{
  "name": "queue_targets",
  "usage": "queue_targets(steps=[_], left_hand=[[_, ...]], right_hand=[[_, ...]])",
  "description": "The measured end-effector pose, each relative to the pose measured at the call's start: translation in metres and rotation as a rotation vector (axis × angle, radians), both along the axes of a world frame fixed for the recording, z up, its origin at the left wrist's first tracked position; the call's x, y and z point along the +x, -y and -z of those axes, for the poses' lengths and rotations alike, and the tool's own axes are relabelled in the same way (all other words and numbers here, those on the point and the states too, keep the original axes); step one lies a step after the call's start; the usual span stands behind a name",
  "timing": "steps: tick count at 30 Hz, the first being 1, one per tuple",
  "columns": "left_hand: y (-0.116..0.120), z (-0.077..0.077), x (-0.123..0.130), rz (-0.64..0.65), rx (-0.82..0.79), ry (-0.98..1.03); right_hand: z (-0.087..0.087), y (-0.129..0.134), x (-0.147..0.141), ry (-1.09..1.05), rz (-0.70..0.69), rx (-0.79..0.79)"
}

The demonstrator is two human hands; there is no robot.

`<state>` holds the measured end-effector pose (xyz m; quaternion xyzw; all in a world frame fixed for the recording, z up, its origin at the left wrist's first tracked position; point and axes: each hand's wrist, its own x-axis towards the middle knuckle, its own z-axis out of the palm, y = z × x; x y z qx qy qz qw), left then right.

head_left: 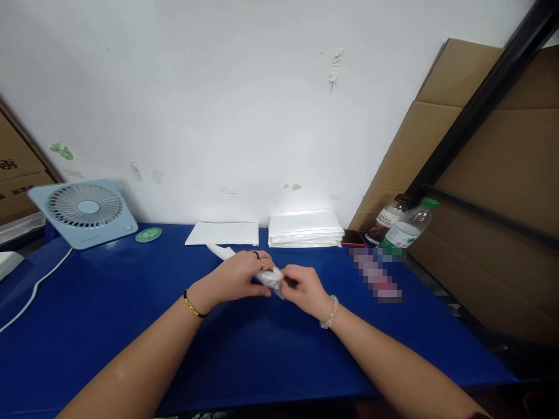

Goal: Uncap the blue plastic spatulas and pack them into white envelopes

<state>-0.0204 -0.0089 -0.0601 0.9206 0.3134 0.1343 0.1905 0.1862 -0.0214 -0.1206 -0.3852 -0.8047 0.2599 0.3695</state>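
Head view: left hand (238, 274), half-curled, holds whitish bundle (271, 278); right hand (308, 289) pinches it.

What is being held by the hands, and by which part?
A small whitish bundle: the left hand grips its left side, the right hand its right end.

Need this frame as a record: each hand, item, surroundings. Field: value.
Left hand: fingers around the whitish crumpled item
Right hand: fingertips at the item's right end
Item detail: contents unclear
Surface: blue table
Back: stacked white packets, flat white packet left of them
Left side: light-blue fan, green disc
Right side: green-capped bottle, dark-capped bottle
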Motion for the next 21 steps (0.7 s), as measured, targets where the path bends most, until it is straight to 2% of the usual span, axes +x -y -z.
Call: queue_targets(steps=[2,4,7,10,15,18,21], left_hand=[[0.001,-0.001,0.004,-0.115,0.199,0.001],[0.003,0.002,0.008,-0.192,0.331,-0.011],[0.005,0.013,0.013,-0.161,0.394,-0.129],[0.002,0.028,0.02,-0.159,0.419,-0.227],[-0.005,0.046,0.03,-0.19,0.455,-0.215],[-0.008,0.039,0.026,-0.224,0.441,-0.213],[-0.016,0.019,0.014,-0.341,0.444,-0.181]], right_hand=[[-0.002,-0.004,-0.002,-0.333,0.04,-0.378],[-0.001,-0.007,-0.003,-0.617,0.023,-0.671],[0.003,-0.013,-0.003,-0.865,0.006,-0.894],[0.007,-0.021,0.001,-0.969,0.022,-0.982],[0.009,-0.031,0.012,-0.972,0.024,-1.045],[0.007,-0.031,0.017,-0.892,-0.041,-1.046],[0.003,-0.03,0.02,-0.794,-0.097,-1.016]])
